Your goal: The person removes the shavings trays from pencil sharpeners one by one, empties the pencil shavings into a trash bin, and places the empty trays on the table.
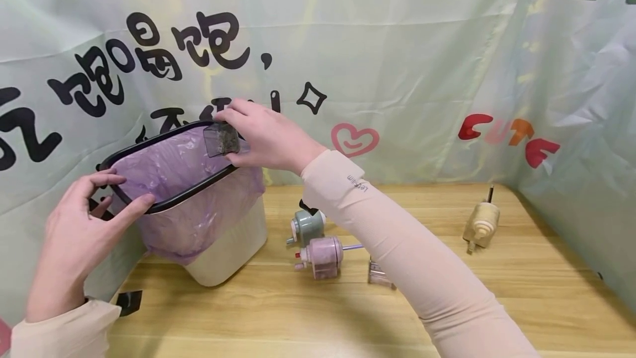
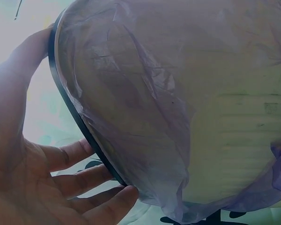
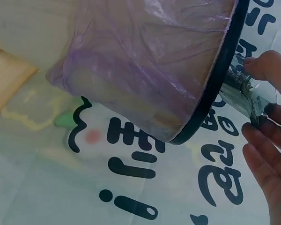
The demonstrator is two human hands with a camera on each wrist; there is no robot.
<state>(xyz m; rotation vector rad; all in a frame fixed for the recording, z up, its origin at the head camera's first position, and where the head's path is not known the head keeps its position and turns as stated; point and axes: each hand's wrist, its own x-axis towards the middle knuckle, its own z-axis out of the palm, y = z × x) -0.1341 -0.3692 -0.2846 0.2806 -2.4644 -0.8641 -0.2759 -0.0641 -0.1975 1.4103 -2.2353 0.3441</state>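
My left hand (image 1: 81, 236) grips the black rim (image 1: 184, 195) of a white trash bin (image 1: 233, 245) lined with a thin purple bag (image 1: 199, 222). In the left wrist view, thumb and fingers (image 2: 86, 183) lie spread along that rim. Over the far right end of the bin, my right hand (image 1: 273, 134) pinches a small clear shavings box (image 1: 213, 141) from a pencil sharpener. Dark shavings show inside the box, which is tilted over the opening. The right wrist view shows the shavings box (image 3: 246, 91) beside the rim, between thumb and fingers.
On the wooden table (image 1: 298, 319) lie a lilac crank pencil sharpener (image 1: 324, 258), a grey-green one (image 1: 309, 225) and a cream one (image 1: 482, 222) farther right. A clear part (image 1: 379, 275) is half hidden by the right sleeve. Printed cloth (image 1: 397, 70) hangs behind.
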